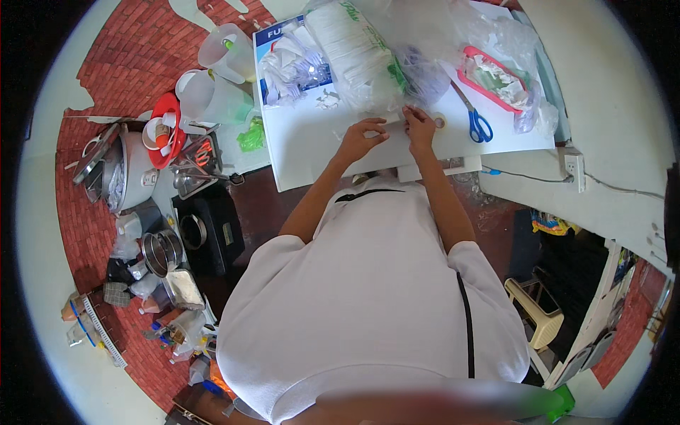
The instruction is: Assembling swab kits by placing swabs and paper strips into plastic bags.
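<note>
My left hand (363,139) is over the near part of the white table (301,152), its fingers bent and apart, with nothing visible between them. Just to its right, my right hand (419,129) has thumb and fingers pinched together. What they hold, if anything, is too small to make out. Beyond both hands lies a large clear plastic pack (354,57) with green print, full of white stacked items. Crumpled clear plastic bags (425,74) lie at its right side. A roll of tape (440,122) sits beside my right hand.
Blue-handled scissors (480,127) and a pink-rimmed container (520,107) are on the right. Clear and white plastic pieces (294,67) lie at the far left, near a translucent pitcher (228,53) and a green bag (251,136). A wall outlet (574,166) has cords.
</note>
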A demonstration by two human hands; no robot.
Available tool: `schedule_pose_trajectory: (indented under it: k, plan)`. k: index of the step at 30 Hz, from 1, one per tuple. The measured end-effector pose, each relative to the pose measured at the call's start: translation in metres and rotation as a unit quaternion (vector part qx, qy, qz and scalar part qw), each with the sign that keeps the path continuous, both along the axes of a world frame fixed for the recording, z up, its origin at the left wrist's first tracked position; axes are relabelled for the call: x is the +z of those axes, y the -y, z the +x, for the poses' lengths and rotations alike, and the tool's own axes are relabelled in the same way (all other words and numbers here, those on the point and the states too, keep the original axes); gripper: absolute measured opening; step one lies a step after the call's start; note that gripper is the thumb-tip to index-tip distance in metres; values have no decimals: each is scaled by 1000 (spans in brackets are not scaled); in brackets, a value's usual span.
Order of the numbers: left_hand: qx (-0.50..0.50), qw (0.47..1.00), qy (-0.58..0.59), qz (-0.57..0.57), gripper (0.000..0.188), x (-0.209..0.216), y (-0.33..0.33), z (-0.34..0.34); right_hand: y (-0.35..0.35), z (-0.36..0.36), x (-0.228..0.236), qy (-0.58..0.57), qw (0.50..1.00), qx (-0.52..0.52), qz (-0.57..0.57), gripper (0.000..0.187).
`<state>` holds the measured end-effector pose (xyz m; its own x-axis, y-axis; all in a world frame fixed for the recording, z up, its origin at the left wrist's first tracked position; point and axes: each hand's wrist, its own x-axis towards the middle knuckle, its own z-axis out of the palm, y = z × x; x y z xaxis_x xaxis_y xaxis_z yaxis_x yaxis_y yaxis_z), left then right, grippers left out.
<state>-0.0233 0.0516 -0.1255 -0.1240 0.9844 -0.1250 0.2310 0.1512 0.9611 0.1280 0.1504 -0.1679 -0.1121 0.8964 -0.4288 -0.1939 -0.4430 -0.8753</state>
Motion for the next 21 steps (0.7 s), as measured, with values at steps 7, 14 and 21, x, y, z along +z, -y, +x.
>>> schedule_pose_trajectory:
  k: [7,14,21]
  plan:
    - [1,999,-8,34,22,-18,5,5,20,-1,-4,186,913,11,362,25]
    - [29,998,59,25,22,-36,9,5,22,10,-10,128,946,-6,298,18]
    - [50,994,100,7,19,-35,11,9,16,6,-8,54,986,-84,134,20]
